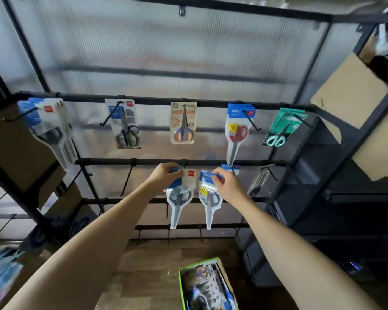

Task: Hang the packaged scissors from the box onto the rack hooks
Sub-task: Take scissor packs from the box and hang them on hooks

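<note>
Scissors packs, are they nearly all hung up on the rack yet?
Not yet. The upper bar already carries five lots of packs. The left hand grips one pack and the right hand another pack at the second bar. The box below holds more, and lower hooks are bare.

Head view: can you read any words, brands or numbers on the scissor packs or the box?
None readable.
Red logo squares on the pack in the left hand and the top-left packs: blurred.
Yellow sticker on the right-hand pack: illegible.
Box print: too small.
</note>
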Tool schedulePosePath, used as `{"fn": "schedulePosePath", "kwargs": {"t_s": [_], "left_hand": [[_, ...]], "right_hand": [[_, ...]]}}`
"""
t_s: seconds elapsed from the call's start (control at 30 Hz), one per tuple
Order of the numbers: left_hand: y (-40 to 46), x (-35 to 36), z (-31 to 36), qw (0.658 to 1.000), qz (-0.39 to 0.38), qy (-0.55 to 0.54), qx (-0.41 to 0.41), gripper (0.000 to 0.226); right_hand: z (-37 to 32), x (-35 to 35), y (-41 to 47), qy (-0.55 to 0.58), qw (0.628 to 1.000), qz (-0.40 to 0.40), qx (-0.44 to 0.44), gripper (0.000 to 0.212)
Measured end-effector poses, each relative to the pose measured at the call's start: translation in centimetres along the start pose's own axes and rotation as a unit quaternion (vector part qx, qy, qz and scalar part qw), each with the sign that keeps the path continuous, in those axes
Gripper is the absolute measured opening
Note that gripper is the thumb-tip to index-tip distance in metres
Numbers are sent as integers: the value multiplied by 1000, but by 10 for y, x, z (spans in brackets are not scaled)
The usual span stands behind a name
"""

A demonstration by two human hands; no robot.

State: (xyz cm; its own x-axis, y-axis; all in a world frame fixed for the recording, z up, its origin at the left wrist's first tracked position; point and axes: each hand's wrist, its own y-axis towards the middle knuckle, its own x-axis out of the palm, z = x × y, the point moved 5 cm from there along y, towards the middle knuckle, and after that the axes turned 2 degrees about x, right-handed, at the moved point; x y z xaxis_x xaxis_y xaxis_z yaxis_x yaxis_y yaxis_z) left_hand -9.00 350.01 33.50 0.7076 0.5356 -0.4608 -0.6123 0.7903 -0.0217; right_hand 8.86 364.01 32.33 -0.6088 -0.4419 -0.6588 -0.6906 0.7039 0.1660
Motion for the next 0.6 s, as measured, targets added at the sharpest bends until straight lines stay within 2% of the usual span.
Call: {"fn": "schedulePosePath", "kwargs": {"t_s": [0.27, 0.6], "left_hand": [[-1, -33, 41, 995, 94, 23, 13, 8], [-34, -106, 50, 982, 186, -33, -20, 13]], "right_hand": [[-51, -24, 37, 6, 997, -14, -77, 9], [-127, 10, 58, 18, 982, -57, -179, 11]]}}
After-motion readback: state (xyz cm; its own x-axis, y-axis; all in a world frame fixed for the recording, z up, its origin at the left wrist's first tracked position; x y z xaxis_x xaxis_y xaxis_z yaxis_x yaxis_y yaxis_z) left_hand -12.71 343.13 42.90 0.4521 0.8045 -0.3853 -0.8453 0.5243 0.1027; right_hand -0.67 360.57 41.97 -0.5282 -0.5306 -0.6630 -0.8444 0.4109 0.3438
